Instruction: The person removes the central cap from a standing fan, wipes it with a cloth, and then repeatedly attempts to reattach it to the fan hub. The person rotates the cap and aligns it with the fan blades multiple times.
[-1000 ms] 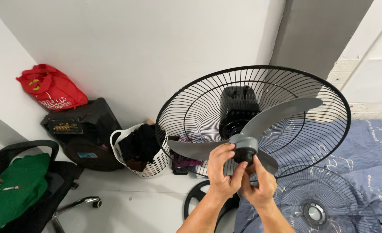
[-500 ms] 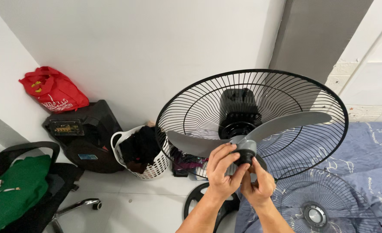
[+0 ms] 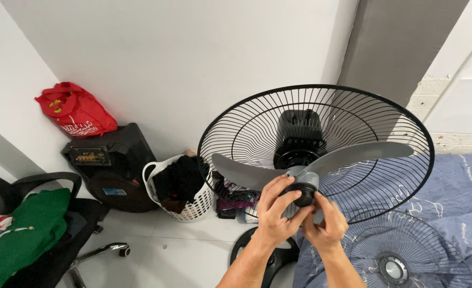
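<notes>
Both forearms rise from the lower edge, palms facing each other. The left hand curls its fingers around the black hub cap at the centre of the grey fan blade; the right hand pinches the cap from below. Behind the fingers stands one rear wire guard; one loose front guard lies below right of them on the bed.

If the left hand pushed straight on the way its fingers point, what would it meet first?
The left hand already has its fingers on the black cap at the hub of the grey blade. Going straight on, it would likely press into that hub, with the rear grille behind; depth is hard to judge.
</notes>
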